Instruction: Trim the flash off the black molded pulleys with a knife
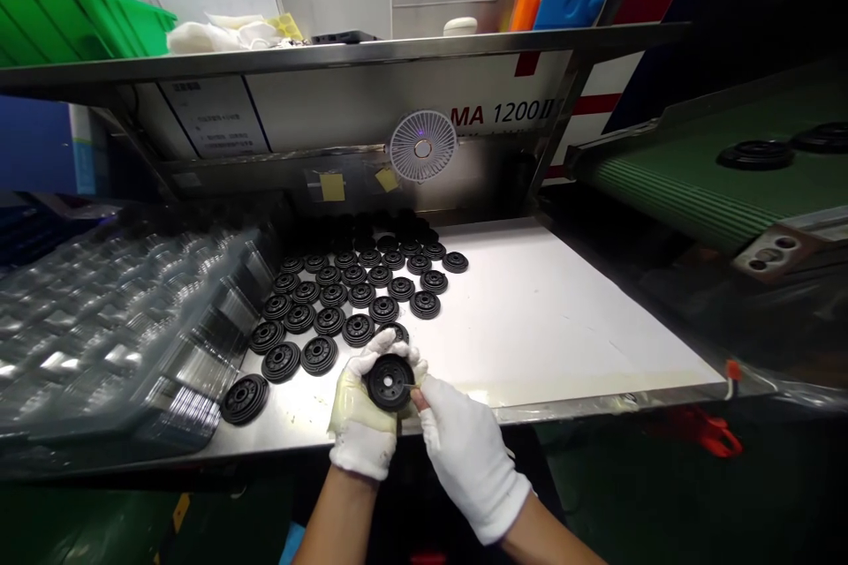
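Note:
My left hand (361, 415), in a white glove with a yellowish covering over the palm, is closed round the rim of a round black plastic wheel (381, 393) with a small centre hole. The wheel's flat face is turned up towards me. My right hand (467, 450), also gloved in white with a bare fingertip showing, pinches a thin pointed tool (408, 386). Its tip touches or nearly touches the wheel's face; its handle is hidden in my fingers. Just beyond my left hand, several similar black wheels (319, 355) lie in rows on the white tabletop (530, 309).
Stacked clear plastic trays (132, 327) fill the left side. A small round fan (422, 146) hangs under the metal shelf (331, 56), which carries a green bin (86, 22). At right, a green conveyor belt (695, 168) bears black wheels (755, 154).

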A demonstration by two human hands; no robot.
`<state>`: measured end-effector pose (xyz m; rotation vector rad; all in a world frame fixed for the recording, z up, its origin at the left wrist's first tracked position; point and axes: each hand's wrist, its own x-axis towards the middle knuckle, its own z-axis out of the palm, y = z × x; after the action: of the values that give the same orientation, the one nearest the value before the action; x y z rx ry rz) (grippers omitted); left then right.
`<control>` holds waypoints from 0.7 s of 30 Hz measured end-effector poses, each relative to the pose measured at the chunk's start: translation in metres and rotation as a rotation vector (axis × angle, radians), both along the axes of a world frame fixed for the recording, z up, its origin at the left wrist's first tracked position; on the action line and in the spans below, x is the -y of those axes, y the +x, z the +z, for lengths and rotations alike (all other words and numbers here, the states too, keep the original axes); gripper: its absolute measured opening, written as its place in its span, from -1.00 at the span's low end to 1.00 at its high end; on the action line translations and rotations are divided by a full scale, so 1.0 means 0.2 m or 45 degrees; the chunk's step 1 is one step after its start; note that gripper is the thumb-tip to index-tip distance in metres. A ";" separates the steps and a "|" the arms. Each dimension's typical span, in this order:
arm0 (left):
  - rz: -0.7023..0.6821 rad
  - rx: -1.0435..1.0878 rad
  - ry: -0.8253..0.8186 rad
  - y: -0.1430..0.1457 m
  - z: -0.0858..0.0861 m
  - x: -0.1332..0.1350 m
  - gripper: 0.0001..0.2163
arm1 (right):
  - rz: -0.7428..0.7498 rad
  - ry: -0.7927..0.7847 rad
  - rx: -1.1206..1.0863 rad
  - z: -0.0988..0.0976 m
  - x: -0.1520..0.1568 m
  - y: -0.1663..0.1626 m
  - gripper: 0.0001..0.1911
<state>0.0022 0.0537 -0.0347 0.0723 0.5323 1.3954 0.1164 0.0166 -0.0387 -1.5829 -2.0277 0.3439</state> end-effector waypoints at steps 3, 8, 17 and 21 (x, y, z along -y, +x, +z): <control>0.058 0.078 -0.060 0.00 0.00 -0.01 -0.92 | -0.018 -0.039 0.037 0.00 0.01 0.00 -0.85; 0.191 0.095 -0.100 0.03 0.02 -0.04 -0.97 | 0.019 -0.045 0.040 0.00 0.04 -0.06 -0.79; 0.025 0.025 -0.027 0.01 0.01 0.00 -0.86 | -0.011 -0.043 0.008 0.00 0.01 0.00 -0.84; 0.086 0.089 -0.124 0.02 0.03 -0.03 -0.97 | 0.066 -0.065 0.047 0.00 0.04 -0.03 -0.80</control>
<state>0.0058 0.0595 -0.0290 -0.0739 0.5477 1.4301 0.1109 0.0084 -0.0397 -1.5801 -2.1066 0.3921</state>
